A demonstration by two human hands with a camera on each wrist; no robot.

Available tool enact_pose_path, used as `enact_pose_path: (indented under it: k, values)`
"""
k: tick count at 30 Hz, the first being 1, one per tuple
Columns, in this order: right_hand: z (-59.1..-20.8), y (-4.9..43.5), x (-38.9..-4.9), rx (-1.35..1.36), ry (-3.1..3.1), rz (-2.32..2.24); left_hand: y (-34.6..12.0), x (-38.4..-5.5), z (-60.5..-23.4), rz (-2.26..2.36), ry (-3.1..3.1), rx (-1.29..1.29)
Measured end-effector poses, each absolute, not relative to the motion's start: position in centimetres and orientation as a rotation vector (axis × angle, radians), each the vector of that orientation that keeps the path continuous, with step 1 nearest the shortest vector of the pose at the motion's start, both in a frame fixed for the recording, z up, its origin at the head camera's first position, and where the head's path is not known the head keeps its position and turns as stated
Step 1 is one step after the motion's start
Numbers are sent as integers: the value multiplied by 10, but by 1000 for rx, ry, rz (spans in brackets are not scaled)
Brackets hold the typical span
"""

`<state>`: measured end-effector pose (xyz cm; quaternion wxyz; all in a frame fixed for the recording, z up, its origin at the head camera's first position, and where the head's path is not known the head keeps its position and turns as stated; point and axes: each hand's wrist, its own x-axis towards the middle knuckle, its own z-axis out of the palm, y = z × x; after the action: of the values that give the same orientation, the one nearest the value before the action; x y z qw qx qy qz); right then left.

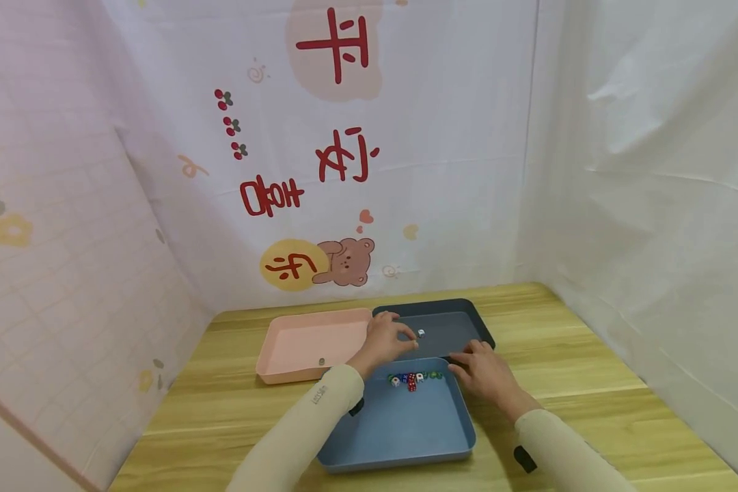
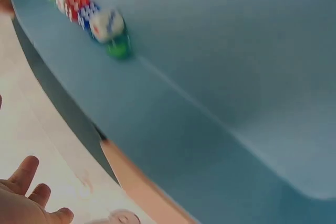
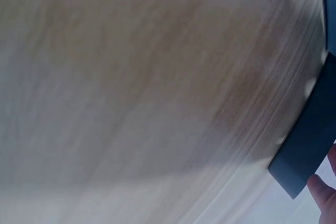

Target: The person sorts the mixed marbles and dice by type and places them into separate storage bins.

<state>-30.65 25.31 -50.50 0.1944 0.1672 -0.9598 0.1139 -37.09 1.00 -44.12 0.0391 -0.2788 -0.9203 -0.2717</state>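
My left hand is over the near left part of the dark grey-blue tray, thumb and forefinger bent towards each other. Spread fingertips show in the left wrist view, with nothing seen between them. A white die appears just beyond them against the dark tray's floor. My right hand is at that tray's near right corner, its fingertips by the outer wall. Several red, blue, white and green dice lie along the far side of the blue tray.
A pink tray stands at the back left with a small dull-coloured piece in it. All the trays stand close together on the wood-grain table. Printed white cloth encloses the back and sides.
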Motion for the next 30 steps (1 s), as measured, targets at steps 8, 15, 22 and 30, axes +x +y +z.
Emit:
enact_pose_path:
  k: [8,15,22,30]
  values:
    - [-505,253,-307,461,-2695,331,-33,-388,-433,-1069,-2802,-648]
    - [-506,253,-306,454,-2681,321,-82,-405,-436,-1123,-2776,-406]
    - [-507,253,-306,448,-2691,354,-127,-420,-451,-1065,-2780,-199]
    - [-506,253,-308,458,-2700,336,-144,-423,-459,-1079,-2777,-143]
